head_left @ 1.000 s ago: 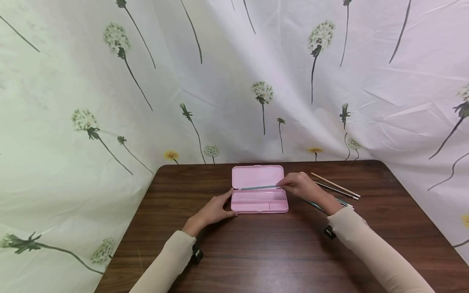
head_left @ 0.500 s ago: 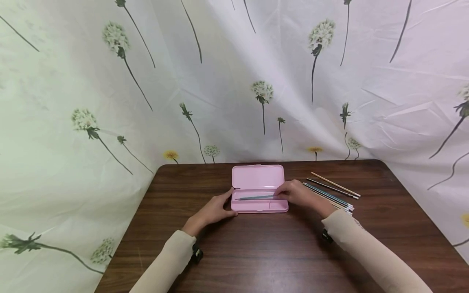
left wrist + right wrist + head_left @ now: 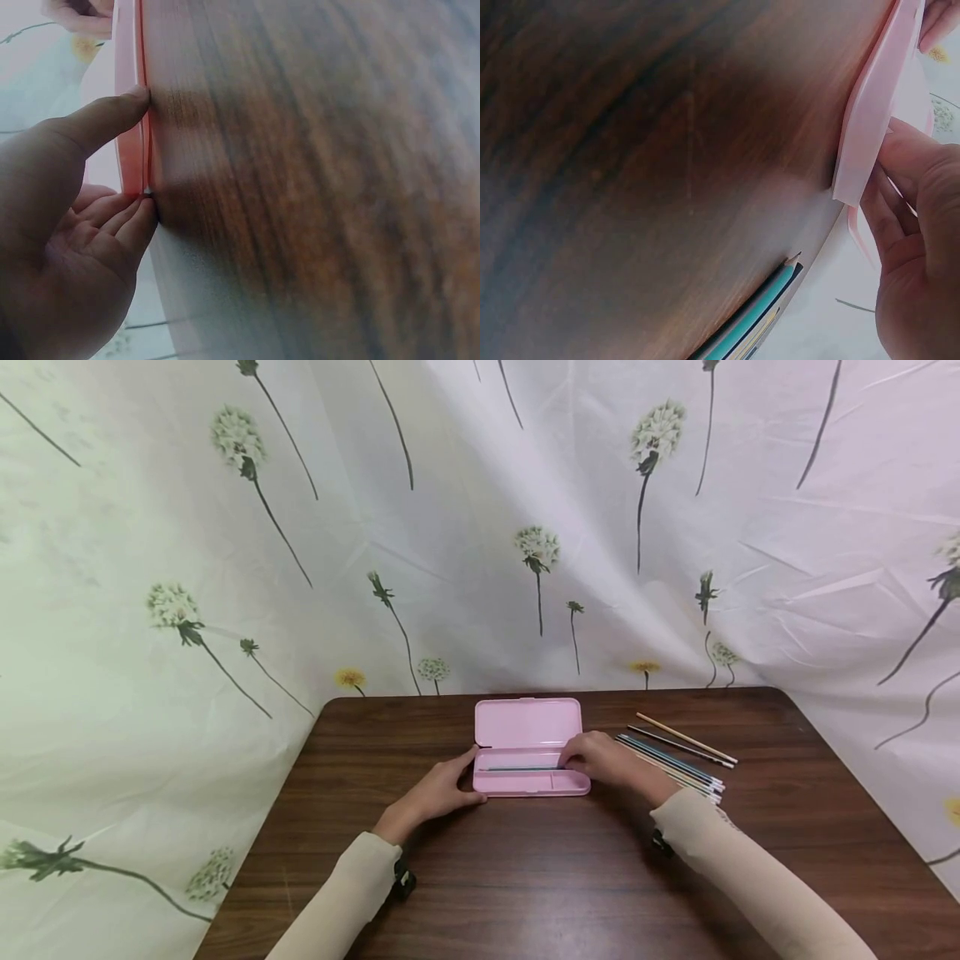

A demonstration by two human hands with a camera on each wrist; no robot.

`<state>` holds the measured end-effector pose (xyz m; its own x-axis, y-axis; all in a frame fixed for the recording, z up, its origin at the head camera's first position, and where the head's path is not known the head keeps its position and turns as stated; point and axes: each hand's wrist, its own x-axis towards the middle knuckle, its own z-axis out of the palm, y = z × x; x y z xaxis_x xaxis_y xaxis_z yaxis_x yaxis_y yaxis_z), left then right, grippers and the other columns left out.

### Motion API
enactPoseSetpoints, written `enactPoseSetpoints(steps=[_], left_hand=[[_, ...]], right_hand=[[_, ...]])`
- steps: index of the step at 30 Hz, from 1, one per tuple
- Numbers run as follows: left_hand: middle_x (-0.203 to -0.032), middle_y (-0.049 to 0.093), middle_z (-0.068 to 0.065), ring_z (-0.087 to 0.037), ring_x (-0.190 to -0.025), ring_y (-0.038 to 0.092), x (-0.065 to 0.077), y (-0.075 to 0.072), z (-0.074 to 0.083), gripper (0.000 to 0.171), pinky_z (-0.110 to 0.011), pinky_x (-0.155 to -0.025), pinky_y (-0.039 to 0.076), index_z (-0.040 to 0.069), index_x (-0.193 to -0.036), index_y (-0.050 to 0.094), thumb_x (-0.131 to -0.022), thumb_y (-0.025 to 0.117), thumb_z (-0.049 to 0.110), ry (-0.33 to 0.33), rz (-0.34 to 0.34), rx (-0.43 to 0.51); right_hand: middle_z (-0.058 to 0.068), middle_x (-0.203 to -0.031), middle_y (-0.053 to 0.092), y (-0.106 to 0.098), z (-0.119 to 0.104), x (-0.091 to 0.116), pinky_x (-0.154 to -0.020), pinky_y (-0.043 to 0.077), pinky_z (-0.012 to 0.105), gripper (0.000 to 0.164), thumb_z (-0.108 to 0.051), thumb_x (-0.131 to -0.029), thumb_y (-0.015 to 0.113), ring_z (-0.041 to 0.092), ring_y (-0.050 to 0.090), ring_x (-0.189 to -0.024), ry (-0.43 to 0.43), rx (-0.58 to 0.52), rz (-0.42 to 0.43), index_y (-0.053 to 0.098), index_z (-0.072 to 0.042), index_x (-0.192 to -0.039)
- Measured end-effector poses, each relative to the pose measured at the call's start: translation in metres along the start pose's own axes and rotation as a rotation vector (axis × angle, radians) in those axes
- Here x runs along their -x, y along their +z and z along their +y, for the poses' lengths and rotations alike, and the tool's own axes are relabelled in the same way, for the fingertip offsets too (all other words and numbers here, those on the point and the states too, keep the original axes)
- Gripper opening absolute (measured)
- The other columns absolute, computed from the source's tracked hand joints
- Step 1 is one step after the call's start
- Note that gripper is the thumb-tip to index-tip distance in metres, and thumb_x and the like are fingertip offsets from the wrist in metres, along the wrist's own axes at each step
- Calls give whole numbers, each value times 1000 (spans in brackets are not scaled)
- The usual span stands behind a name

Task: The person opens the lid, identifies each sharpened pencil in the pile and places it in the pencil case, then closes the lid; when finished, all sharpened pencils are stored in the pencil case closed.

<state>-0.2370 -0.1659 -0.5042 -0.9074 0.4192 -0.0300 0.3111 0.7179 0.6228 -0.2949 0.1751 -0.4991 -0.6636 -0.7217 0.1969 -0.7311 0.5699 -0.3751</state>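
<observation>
Pencil case (image 3: 527, 724): smooth pink plastic, softly shiny on the far lid and along the near rim.
Pencil inside it (image 3: 517, 768): slim, with a finish too small to tell.
Loose pencils on the right (image 3: 671, 763): painted-looking shafts; the teal one (image 3: 754, 309) smooth, with bare pale wood near its point.
Table (image 3: 510, 877): brown wood grain, smooth and semi-gloss, with a hazy sheen on the near side; solid or laminate, cannot tell.
Far backdrop (image 3: 465, 527): thin, printed cloth, creased, faintly satiny.
Sleeves (image 3: 337, 893), left and right: matt, cream cloth.

Hands (image 3: 438, 787) at pink case (image 3: 528, 723) — pencil (image 3: 521, 768) inside.
</observation>
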Motion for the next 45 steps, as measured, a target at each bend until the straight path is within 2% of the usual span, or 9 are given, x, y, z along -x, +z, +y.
enactPoseSetpoints(steps=[7, 16, 23, 31, 38, 45], left_hand=[[-169, 40, -19, -33, -156, 43, 1, 0, 0, 93, -52, -124, 41, 4, -168, 29, -96, 82, 27, 1, 4, 3], [-168, 42, -18, -32, -155, 44, 1, 0, 1, 92, -51, -124, 41, 4, -168, 29, -96, 82, 27, 3, 6, 1], [-168, 42, -19, -32, -155, 43, 2, 0, 1, 92, -52, -124, 41, 4, -168, 29, -96, 82, 27, 4, 4, 1], [-169, 41, -18, -33, -156, 42, 2, 0, 1, 92, -52, -124, 40, 4, -168, 29, -96, 82, 27, -1, 3, -5], [-169, 41, -18, -32, -156, 42, 1, 0, 1, 92, -52, -124, 40, 5, -168, 29, -96, 82, 28, 2, 2, -9], [-169, 40, -17, -31, -156, 42, 1, 1, -1, 93, -51, -125, 40, 6, -169, 28, -96, 81, 29, -5, 6, -19]], right_hand=[[4, -102, 81, -4, 1, 2, -84, 64, 37, 13, 0, -96, 77, 13, 72, -89, 26, -6, 34, 84, -10, -101], [1, -103, 80, -32, 10, 21, -80, 61, 37, 16, -3, -93, 81, 12, 73, -91, 9, 40, 135, 84, -11, -106], [1, -104, 81, -63, 20, 52, -80, 62, 41, 16, -3, -94, 80, 17, 76, -93, 67, 43, 207, 83, -11, -107], [2, -103, 82, -88, 38, 100, -77, 62, 39, 15, -5, -95, 79, 18, 76, -91, 221, 89, 236, 83, -12, -108], [2, -96, 82, -95, 50, 137, -72, 61, 36, 14, -3, -91, 82, 14, 75, -85, 255, 153, 288, 84, -12, -102], [7, -98, 82, -88, 55, 159, -72, 61, 38, 14, 0, -93, 78, 21, 76, -87, 348, 129, 244, 83, -6, -104]])
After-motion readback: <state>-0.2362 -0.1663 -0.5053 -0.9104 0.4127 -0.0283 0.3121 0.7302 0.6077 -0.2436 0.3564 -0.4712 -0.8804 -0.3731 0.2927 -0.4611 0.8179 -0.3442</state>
